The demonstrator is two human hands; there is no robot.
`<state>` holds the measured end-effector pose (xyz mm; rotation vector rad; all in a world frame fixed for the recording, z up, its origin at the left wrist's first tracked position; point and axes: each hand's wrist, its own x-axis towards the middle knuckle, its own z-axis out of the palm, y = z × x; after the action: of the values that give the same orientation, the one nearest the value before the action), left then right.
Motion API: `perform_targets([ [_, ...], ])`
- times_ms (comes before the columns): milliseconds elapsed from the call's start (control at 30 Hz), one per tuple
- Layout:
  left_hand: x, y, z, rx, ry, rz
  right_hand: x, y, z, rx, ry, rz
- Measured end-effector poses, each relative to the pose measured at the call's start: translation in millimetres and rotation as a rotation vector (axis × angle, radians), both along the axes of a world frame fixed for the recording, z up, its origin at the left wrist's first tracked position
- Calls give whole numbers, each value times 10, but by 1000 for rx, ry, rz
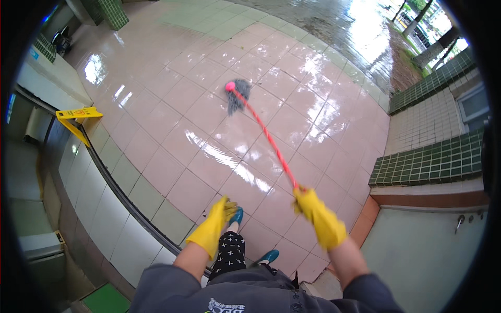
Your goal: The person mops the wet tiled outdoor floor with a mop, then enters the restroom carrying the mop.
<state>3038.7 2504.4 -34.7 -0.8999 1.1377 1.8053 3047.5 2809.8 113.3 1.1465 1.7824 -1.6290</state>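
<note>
My right hand (311,204), in a yellow rubber glove, is wrapped round the upper part of the mop's red handle (269,136). The handle slants away to a pink socket (231,86) and a grey string mop head (239,97), which rests on the wet pink floor tiles (180,136). The glove hides the handle's top end. My left hand (222,211), also gloved in yellow, is off the handle above my left shoe, its fingers curled in with nothing visible in them.
A yellow folding floor sign (78,115) stands by a dark threshold rail (116,183) at left. A pale door (417,255) and a green-tiled ledge (428,161) line the right. Wet pavement (323,23) lies beyond the tiles, with tree trunks (436,48) at far right.
</note>
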Motion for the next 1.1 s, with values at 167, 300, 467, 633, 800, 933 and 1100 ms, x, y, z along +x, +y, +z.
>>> perform_targets([
  [167,-228,-1195,112,-103,-2,255,-2143,-198,-319,242,138,357],
  [300,-295,-1453,123,-30,-110,490,-2428,-951,-97,442,102,458],
  [467,-309,-960,-4,166,-182,492,-1223,-1048,-117,662,104,673],
  [633,-459,47,7,346,-203,149,283,-938,642,497,-183,630],
  [800,-416,858,19,357,-278,-14,1491,-903,1499,448,-307,735],
  [933,-121,987,-80,300,-457,-69,2042,-941,2122,550,-287,501],
  [1100,469,1217,-470,111,-572,-321,2724,-1300,2718,782,-388,343],
])
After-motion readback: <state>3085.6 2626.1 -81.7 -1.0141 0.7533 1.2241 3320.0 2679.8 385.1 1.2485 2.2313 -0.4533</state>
